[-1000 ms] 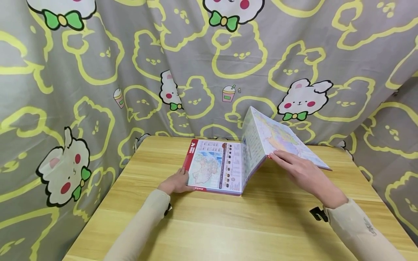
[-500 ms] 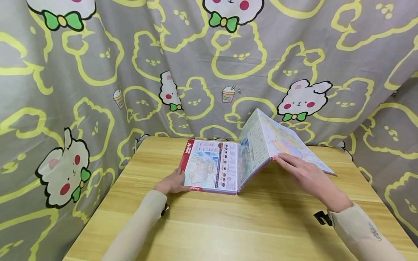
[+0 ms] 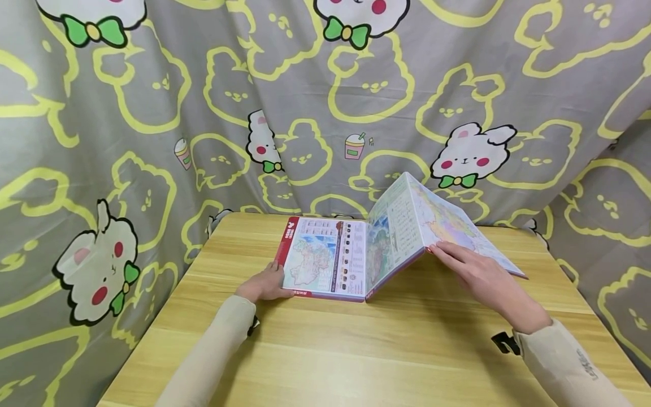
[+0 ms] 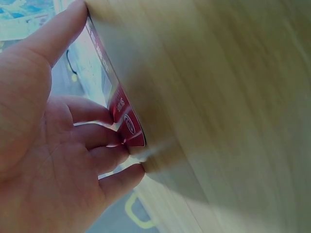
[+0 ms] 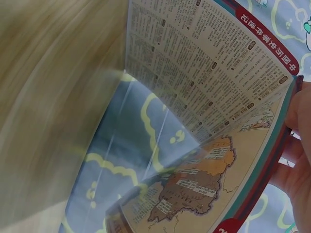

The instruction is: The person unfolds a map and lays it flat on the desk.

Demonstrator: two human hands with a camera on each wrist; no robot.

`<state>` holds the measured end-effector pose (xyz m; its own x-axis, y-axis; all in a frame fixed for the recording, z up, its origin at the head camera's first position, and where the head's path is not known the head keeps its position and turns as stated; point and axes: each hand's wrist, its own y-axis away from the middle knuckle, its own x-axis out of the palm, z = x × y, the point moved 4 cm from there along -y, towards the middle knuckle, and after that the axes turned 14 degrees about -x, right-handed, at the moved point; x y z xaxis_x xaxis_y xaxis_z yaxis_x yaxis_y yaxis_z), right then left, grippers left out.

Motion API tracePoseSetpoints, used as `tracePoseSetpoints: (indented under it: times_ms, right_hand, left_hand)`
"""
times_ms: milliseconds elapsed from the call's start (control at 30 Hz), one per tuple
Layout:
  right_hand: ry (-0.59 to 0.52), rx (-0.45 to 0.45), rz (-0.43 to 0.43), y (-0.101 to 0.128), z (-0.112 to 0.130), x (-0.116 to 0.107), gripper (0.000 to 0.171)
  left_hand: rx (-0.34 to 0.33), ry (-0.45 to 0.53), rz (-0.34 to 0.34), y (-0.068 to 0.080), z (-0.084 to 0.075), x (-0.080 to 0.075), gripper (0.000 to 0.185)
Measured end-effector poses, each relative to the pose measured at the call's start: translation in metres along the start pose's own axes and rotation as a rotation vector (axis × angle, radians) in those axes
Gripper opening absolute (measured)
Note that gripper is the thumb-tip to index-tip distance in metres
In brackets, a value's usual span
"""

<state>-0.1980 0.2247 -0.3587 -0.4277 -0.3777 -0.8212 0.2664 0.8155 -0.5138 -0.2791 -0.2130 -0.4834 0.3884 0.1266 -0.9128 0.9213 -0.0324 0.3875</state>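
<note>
A folding map (image 3: 310, 263) with a glossy surface and red-edged panels lies partly opened on the table. Its left panel is flat, while the middle and right panels rise to a tent-like fold. At the near left corner my left hand (image 3: 264, 282) holds the map, thumb at the near edge and fingertips along the red left border (image 4: 129, 126). My right hand (image 3: 480, 277) grips the near end of the raised fold. From the right wrist view, the printed undersides (image 5: 209, 63) of the raised panels show, with the right fingers (image 5: 296, 153) at their edge.
The map rests on a light wooden table (image 3: 315, 350), towards its far edge. A grey curtain (image 3: 300, 73) with yellow outlines and cartoon rabbits hangs behind and at both sides. Black straps show at both cuffs.
The left hand has slid a little left with the flat panel. The raised fold has shifted right and slightly lower, the right hand moving with it, so the middle panel shows wider.
</note>
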Motion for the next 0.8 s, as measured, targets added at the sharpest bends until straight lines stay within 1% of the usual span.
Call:
tracePoseSetpoints:
  times_ms: [233, 433, 700, 800]
  right_hand:
    - [-0.008, 0.006, 0.005, 0.005, -0.001, 0.003, 0.055]
    - [-0.018, 0.011, 0.007, 0.009, 0.000, 0.004, 0.054]
    - [-0.019, 0.023, 0.013, 0.015, 0.000, 0.003, 0.055]
    - [-0.023, 0.025, 0.019, 0.018, 0.000, 0.004, 0.055]
  left_hand:
    - [-0.042, 0.017, -0.011, -0.003, 0.006, 0.003, 0.099]
    - [-0.048, 0.031, -0.021, -0.001, 0.008, 0.000, 0.100]
    - [-0.056, 0.034, 0.008, 0.000, 0.009, -0.002, 0.099]
    - [-0.056, 0.044, 0.004, -0.001, 0.010, -0.001, 0.099]
